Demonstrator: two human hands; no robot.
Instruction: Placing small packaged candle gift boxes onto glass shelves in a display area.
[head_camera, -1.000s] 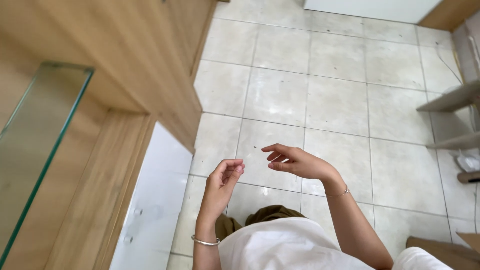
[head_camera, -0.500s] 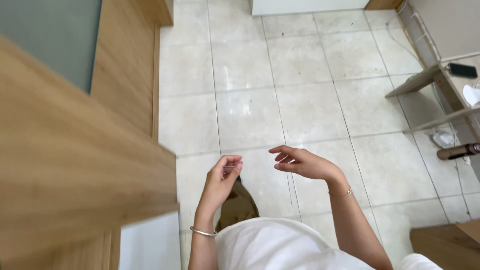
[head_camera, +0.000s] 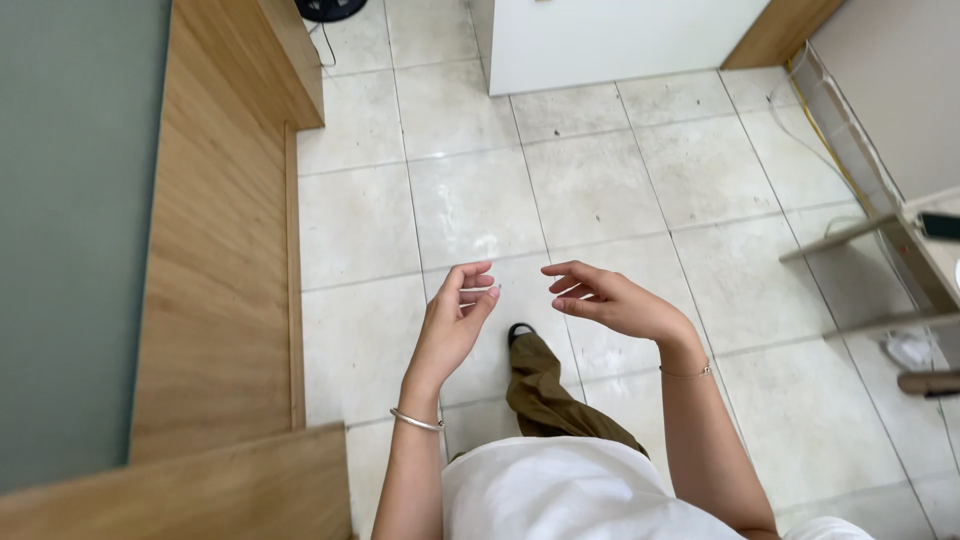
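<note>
Both of my hands are raised in front of me over a pale tiled floor (head_camera: 590, 190). My left hand (head_camera: 455, 325) wears a silver bangle, and its thumb and fingertips pinch a tiny thin pale object (head_camera: 490, 289) that is too small to identify. My right hand (head_camera: 615, 300), with a thin bracelet at the wrist, hovers a short way to the right of it. Its fingers are loosely curled and apart, and it holds nothing. The two hands do not touch. Below them are my white top (head_camera: 560, 500), an olive trouser leg (head_camera: 545, 390) and a dark shoe tip (head_camera: 520, 329).
A wooden cabinet (head_camera: 215, 270) with a grey-green top (head_camera: 70, 230) runs along the left. A white unit (head_camera: 620, 40) stands at the far side. A metal shelf rack (head_camera: 880, 260) is on the right, with a yellow cable (head_camera: 830, 140) along the wall.
The view has swung, so the wooden cabinet now lies further left. Both hands stay raised and slightly apart, with the left fingertips still pinched.
</note>
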